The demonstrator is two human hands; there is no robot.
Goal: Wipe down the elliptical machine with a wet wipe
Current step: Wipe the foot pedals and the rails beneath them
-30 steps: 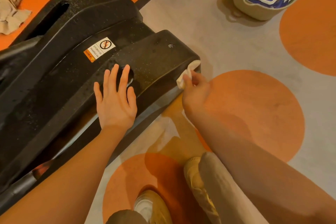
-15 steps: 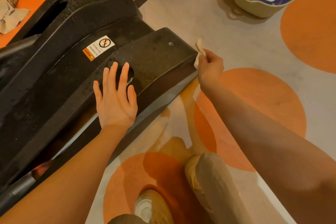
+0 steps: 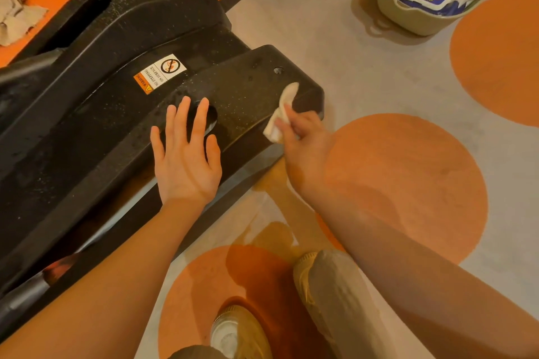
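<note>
Right hand (image 3: 303,137) back from floor side onto elliptical machine (image 3: 116,114), pinching wet wipe (image 3: 281,111) against right end corner. Left hand (image 3: 186,160) unmoved, spread flat on cover. Risks: small bunched wipe slips from pinch; rounded corner gets missed.
</note>
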